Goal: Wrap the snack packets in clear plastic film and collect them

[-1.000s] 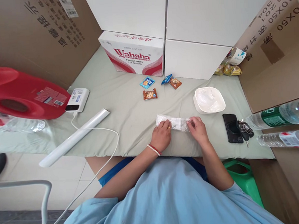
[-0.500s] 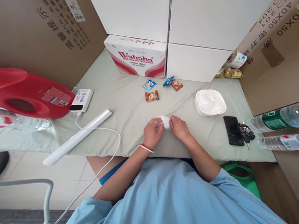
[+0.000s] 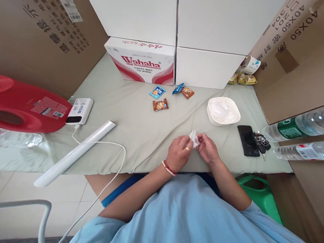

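White, plastic-looking wad (image 3: 194, 138) sits pinched by left grip (image 3: 178, 153) and right grip (image 3: 208, 150) over the counter (image 3: 137, 132), near its front edge; should either loosen, it could spring open (thin, probably slippery).

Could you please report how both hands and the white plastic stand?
Left hand pinching white plastic; right hand on its other side. Plastic small, bunched up. White tub beyond right hand.

I can make out one thin white plastic wrapper (image 3: 194, 138), crumpled into a small, peaked wad, partly hidden by the fingertips of the left hand (image 3: 179, 151) and right hand (image 3: 209, 148), near the white tub (image 3: 214, 121), toward its front left.
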`<state>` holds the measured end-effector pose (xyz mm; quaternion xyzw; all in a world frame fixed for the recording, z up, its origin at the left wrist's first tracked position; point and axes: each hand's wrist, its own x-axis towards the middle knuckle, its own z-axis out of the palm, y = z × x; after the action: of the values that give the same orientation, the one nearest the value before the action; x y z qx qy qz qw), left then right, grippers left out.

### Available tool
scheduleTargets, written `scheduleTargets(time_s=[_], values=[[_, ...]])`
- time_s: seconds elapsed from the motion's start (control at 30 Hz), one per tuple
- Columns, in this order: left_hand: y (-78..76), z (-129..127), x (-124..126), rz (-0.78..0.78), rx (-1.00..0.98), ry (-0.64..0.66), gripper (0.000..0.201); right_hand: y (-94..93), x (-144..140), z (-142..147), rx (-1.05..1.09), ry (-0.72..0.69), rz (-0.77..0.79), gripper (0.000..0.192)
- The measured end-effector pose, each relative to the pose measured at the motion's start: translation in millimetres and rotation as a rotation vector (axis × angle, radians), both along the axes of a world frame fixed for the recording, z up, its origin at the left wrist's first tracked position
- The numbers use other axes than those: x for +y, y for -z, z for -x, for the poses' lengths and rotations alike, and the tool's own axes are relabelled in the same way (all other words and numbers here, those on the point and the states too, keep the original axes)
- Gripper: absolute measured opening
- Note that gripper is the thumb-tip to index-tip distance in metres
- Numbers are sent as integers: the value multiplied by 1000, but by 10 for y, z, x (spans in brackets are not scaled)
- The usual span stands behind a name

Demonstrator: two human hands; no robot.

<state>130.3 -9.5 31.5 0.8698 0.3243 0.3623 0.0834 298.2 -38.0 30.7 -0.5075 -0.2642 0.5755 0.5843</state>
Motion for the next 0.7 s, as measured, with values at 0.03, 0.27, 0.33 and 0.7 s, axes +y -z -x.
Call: scheduleTargets(time_s=[0.03, 0.27, 0.33, 0.7], values=[[2, -32, -57, -44, 36, 70, 17, -3, -75, -42, 38, 13, 16, 48], [11, -114, -174, -14, 245, 521, 22, 41, -376, -243, -156, -73, 135, 42], [-14, -10, -109, 62, 205, 509, 37, -27, -371, -345, -211, -84, 135, 41], [386, 1375, 207, 72, 335, -239, 30, -417, 948, -2613, -331, 830, 87, 27]])
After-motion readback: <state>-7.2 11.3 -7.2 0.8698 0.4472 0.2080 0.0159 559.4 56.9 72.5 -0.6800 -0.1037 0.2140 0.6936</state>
